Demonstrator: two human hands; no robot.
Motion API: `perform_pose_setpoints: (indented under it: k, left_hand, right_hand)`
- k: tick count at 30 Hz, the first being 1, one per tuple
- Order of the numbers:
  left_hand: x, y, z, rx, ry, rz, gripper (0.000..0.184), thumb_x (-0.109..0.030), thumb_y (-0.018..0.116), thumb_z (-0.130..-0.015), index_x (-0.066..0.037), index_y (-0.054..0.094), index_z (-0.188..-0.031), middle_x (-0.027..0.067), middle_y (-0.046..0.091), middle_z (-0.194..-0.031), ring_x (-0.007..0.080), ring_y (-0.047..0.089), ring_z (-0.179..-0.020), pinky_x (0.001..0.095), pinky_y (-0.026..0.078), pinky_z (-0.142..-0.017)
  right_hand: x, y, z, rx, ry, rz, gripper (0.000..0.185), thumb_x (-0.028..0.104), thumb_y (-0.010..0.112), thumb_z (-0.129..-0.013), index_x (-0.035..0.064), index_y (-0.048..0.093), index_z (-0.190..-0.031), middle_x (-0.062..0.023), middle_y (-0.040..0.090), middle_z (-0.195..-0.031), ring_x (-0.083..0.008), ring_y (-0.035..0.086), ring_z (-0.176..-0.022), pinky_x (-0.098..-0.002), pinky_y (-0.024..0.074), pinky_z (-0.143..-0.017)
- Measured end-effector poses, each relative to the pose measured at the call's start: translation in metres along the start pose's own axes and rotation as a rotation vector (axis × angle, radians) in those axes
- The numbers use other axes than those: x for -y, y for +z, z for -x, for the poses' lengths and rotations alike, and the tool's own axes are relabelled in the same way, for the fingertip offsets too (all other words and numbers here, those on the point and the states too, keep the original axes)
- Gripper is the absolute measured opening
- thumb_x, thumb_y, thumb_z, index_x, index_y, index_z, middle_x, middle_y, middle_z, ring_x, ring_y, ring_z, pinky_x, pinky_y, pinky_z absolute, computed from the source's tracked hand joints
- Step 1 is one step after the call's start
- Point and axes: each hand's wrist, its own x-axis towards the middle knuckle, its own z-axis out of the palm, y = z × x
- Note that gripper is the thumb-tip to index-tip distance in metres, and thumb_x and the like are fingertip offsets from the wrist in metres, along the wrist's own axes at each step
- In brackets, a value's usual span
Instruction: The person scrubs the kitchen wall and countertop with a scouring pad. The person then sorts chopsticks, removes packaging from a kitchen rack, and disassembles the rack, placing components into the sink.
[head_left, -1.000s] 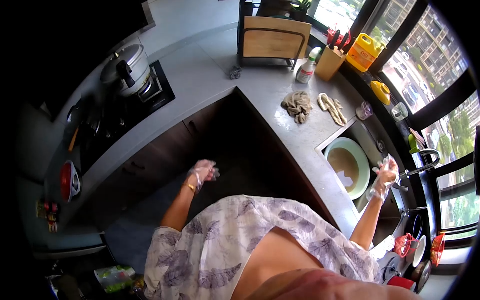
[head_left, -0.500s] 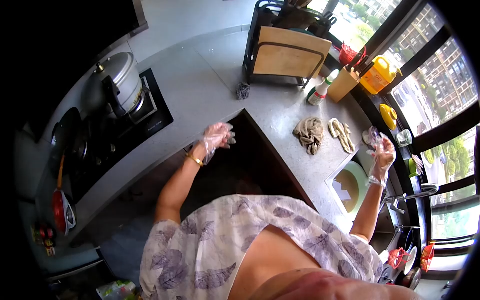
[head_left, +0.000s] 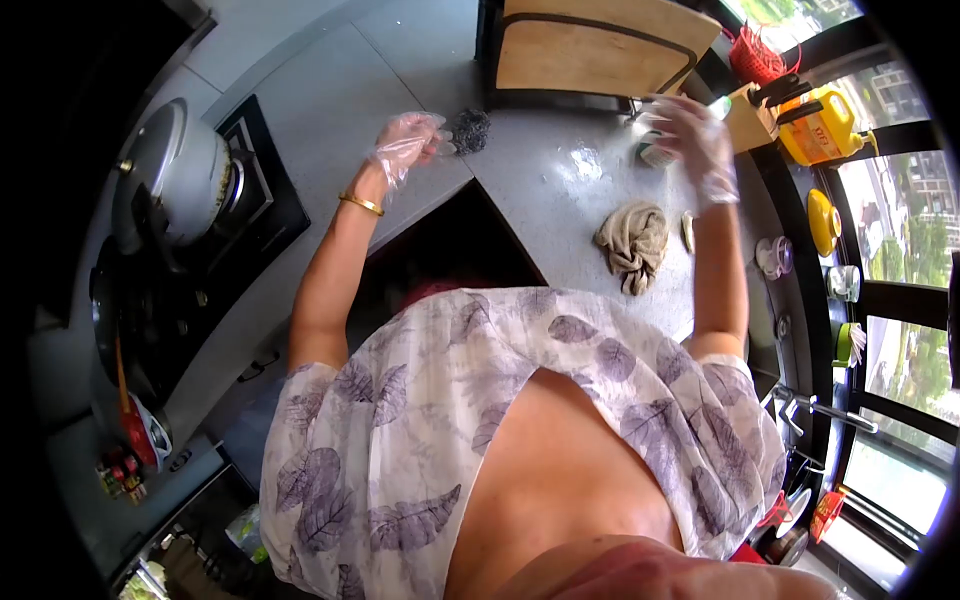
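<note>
Both hands wear clear plastic gloves. My left hand point(head_left: 408, 140), with a gold bangle at its wrist, is over the grey counter with its fingers loosely bent. Its fingertips reach the edge of a dark wire scourer point(head_left: 470, 131); whether they touch it I cannot tell. Over at the right, my right hand point(head_left: 694, 145) has its fingers stretched out in front of a spray bottle point(head_left: 654, 153), which it partly covers. Contact with the bottle cannot be made out. Below that hand lies a crumpled brown cloth point(head_left: 634, 245), with a pale cloth point(head_left: 688, 231) mostly hidden by the forearm.
A rack with a wooden cutting board point(head_left: 590, 50) stands at the back. Beside it are a knife block point(head_left: 750, 120) and a yellow jug point(head_left: 822, 125). A pressure cooker point(head_left: 180, 170) sits on the stove point(head_left: 285, 215) at left. A dark opening point(head_left: 470, 235) cuts into the counter.
My left hand has moved forward to the scourer. My right hand has swung from beside the sink to the spray bottle. The view has shifted with the body leaning closer.
</note>
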Motion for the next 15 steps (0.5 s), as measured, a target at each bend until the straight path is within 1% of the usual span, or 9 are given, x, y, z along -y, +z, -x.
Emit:
perform_pose_setpoints:
  k: [2,5,7,10,11,12,13,14,15]
  left_hand:
    - [0.009,0.002,-0.013,0.045,-0.043,-0.08,0.03,-0.028,0.055,-0.089,-0.005,0.057,-0.108,0.0018,0.061,-0.086,0.0087,0.055,-0.067,0.0228,0.049,-0.056]
    - [0.014,0.004,-0.033,0.017,-0.027,-0.123,0.031,-0.029,0.056,-0.089,-0.005,0.058,-0.108,0.0024,0.061,-0.086,0.0095,0.056,-0.07,0.0233,0.05,-0.058]
    - [0.008,0.005,-0.04,0.023,-0.003,-0.136,0.028,-0.024,0.053,-0.088,-0.004,0.058,-0.108,0.0026,0.062,-0.084,0.0087,0.056,-0.067,0.0234,0.049,-0.056]
    - [-0.006,0.0,-0.053,0.006,0.053,-0.151,0.028,-0.02,0.052,-0.087,-0.004,0.057,-0.11,0.0043,0.063,-0.087,0.0095,0.058,-0.067,0.0243,0.05,-0.057]
    - [-0.011,0.001,-0.057,-0.005,0.078,-0.155,0.028,-0.019,0.053,-0.087,-0.004,0.057,-0.11,0.0051,0.063,-0.089,0.01,0.058,-0.068,0.0247,0.05,-0.057]
    - [-0.018,0.001,-0.059,0.009,0.099,-0.082,0.03,-0.022,0.053,-0.087,-0.004,0.057,-0.111,0.0047,0.063,-0.09,0.0102,0.058,-0.071,0.0247,0.05,-0.058]
    - [-0.025,0.0,-0.059,0.022,0.113,-0.009,0.031,-0.024,0.054,-0.088,-0.003,0.056,-0.112,0.0044,0.063,-0.092,0.0104,0.059,-0.074,0.0247,0.05,-0.06]
    - [-0.03,-0.001,-0.057,0.031,0.122,0.066,0.033,-0.026,0.055,-0.089,-0.003,0.056,-0.112,0.0041,0.063,-0.093,0.0106,0.059,-0.077,0.0247,0.05,-0.061]
    - [-0.034,0.001,-0.058,0.01,0.119,0.01,0.032,-0.025,0.055,-0.089,-0.003,0.056,-0.111,0.0041,0.063,-0.091,0.0103,0.059,-0.076,0.0244,0.05,-0.061]
  right_hand:
    - [-0.035,0.042,0.002,-0.035,0.252,-0.026,0.032,0.017,0.053,-0.087,-0.005,0.053,-0.11,-0.018,0.062,-0.102,-0.0239,0.064,-0.083,-0.0303,0.0546,-0.067]
    - [-0.108,0.073,-0.016,-0.028,0.523,-0.285,0.021,0.007,0.052,-0.085,-0.0063,0.052,-0.101,-0.0203,0.062,-0.097,-0.0284,0.065,-0.081,-0.0346,0.0572,-0.064]
    - [-0.109,0.093,-0.012,-0.11,0.665,-0.43,0.02,0.005,0.051,-0.084,-0.0061,0.051,-0.101,-0.0219,0.061,-0.099,-0.0296,0.065,-0.079,-0.0352,0.0571,-0.059]
    - [-0.095,0.086,-0.021,-0.188,0.441,-0.478,0.021,0.006,0.052,-0.084,-0.0052,0.051,-0.101,-0.021,0.062,-0.095,-0.0287,0.065,-0.076,-0.0355,0.0568,-0.058]
    - [-0.087,0.079,-0.022,-0.229,0.235,-0.364,0.02,0.008,0.054,-0.083,-0.0039,0.052,-0.1,-0.0185,0.063,-0.086,-0.027,0.065,-0.071,-0.0351,0.0565,-0.056]
    - [-0.068,0.07,-0.03,-0.287,0.194,-0.204,0.021,0.012,0.058,-0.083,-0.0025,0.053,-0.096,-0.0156,0.063,-0.079,-0.0256,0.064,-0.067,-0.0357,0.0564,-0.056]
    - [-0.071,0.045,-0.037,-0.143,-0.171,-0.198,0.019,0.013,0.059,-0.084,-0.0016,0.055,-0.094,-0.0133,0.063,-0.075,-0.0228,0.063,-0.062,-0.0341,0.0548,-0.054]
    - [-0.043,0.044,-0.033,-0.191,-0.347,-0.383,0.014,0.011,0.059,-0.084,-0.0015,0.056,-0.091,-0.0119,0.062,-0.074,-0.0188,0.06,-0.058,-0.03,0.0517,-0.05]
    - [-0.03,0.032,-0.047,-0.364,-0.438,-0.235,0.011,0.007,0.058,-0.084,-0.0019,0.056,-0.09,-0.0104,0.061,-0.072,-0.0151,0.058,-0.056,-0.0262,0.0485,-0.048]
